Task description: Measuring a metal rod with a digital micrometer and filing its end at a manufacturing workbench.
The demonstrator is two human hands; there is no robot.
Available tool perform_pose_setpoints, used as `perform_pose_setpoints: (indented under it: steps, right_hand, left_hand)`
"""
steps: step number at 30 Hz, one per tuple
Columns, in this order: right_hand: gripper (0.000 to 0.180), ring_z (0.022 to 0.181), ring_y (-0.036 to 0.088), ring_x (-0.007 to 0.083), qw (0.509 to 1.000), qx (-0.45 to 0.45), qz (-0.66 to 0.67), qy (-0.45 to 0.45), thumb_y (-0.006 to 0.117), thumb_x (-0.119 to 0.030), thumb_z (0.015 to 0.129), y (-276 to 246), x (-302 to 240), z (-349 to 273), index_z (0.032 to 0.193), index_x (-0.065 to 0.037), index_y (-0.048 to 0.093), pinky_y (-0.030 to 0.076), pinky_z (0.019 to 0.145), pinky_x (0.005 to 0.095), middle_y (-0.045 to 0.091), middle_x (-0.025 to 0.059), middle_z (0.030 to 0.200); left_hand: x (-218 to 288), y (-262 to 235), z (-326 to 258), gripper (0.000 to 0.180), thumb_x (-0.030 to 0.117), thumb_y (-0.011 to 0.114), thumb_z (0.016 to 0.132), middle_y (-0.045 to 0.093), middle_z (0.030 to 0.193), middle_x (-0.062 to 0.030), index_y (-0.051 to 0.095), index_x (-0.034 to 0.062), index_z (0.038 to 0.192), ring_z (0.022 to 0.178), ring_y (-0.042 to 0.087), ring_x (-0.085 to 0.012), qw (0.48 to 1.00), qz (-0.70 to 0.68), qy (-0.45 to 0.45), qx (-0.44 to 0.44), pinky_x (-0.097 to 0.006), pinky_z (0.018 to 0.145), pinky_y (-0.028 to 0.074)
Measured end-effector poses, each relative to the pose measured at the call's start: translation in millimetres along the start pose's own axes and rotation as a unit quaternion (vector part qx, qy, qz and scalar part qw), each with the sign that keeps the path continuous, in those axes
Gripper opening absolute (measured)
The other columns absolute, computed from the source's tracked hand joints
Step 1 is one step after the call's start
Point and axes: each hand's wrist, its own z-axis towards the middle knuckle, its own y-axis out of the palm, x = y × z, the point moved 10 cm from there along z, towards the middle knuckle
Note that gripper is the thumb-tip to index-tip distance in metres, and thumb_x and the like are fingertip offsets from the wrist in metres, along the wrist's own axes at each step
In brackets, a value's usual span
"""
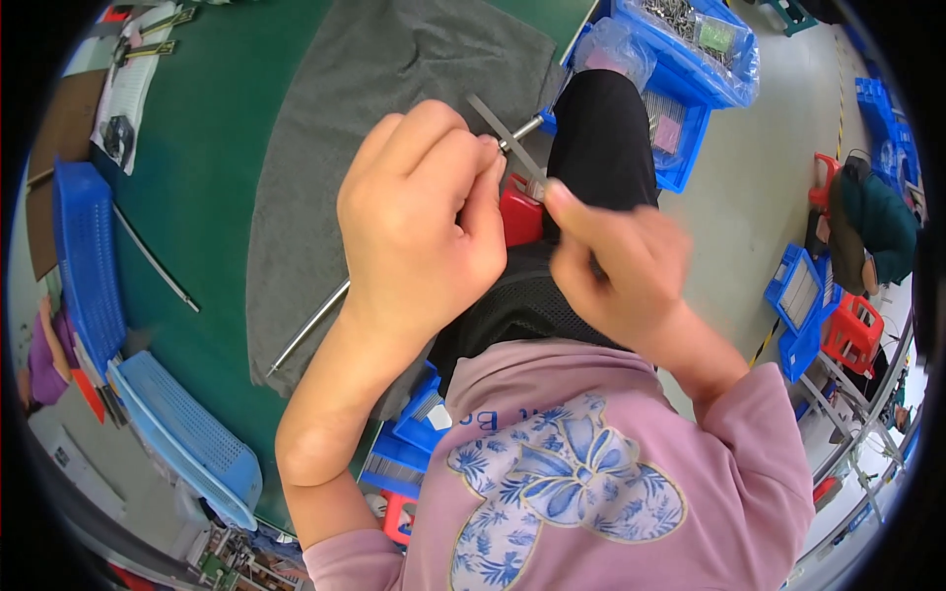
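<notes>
A cloth (394, 118) lies on the desk (217, 177), baskets (89, 256) at its left edge, bins (690, 59) on the floor (749, 197) to the right.

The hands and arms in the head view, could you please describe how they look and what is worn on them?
Both hands, the left hand and the right hand, are bare: no gloves, rings or watch show. The forearms are bare too. Pink sleeves are pushed up toward the elbows. They belong to a pink top with a blue floral butterfly print on the front.
</notes>
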Motion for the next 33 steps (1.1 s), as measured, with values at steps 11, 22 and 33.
perform_pose_setpoints:
  steps: [11,22,33]
  right_hand:
    - [0.04,0.04,0.048,0.0137,0.997,-0.065,-0.012,0.025,0.065,0.0,0.059,-2,5,-6,0.099,-0.006,0.066,0.033,0.039,0.0269,0.052,-0.002,0.051]
    - [0.038,0.039,0.047,0.015,1.0,-0.013,-0.022,-0.012,0.066,-0.001,0.06,0,0,3,0.097,-0.007,0.066,0.033,0.039,0.0282,0.05,-0.0014,0.052]
    - [0.036,0.04,0.046,0.0135,0.998,0.053,-0.003,-0.037,0.065,0.0,0.059,3,3,4,0.094,-0.008,0.067,0.032,0.039,0.0269,0.051,-0.0019,0.052]
  left_hand:
    - [0,1,2,0.012,-0.004,0.066,0.064,0.052,0.07,-0.0069,0.056,0.0024,0.068,0.06,0.049,-0.0257,1.0,0.002,0.005,0.004,-0.034,0.053,0.041]
    - [4,2,1,0.012,-0.004,0.065,0.064,0.052,0.07,-0.0064,0.057,0.0022,0.069,0.061,0.05,-0.0254,1.0,0.009,0.016,0.0,-0.034,0.053,0.041]
    - [3,3,2,0.014,-0.005,0.066,0.063,0.053,0.07,-0.0059,0.057,0.0025,0.069,0.061,0.05,-0.025,1.0,0.017,0.009,-0.013,-0.033,0.053,0.041]
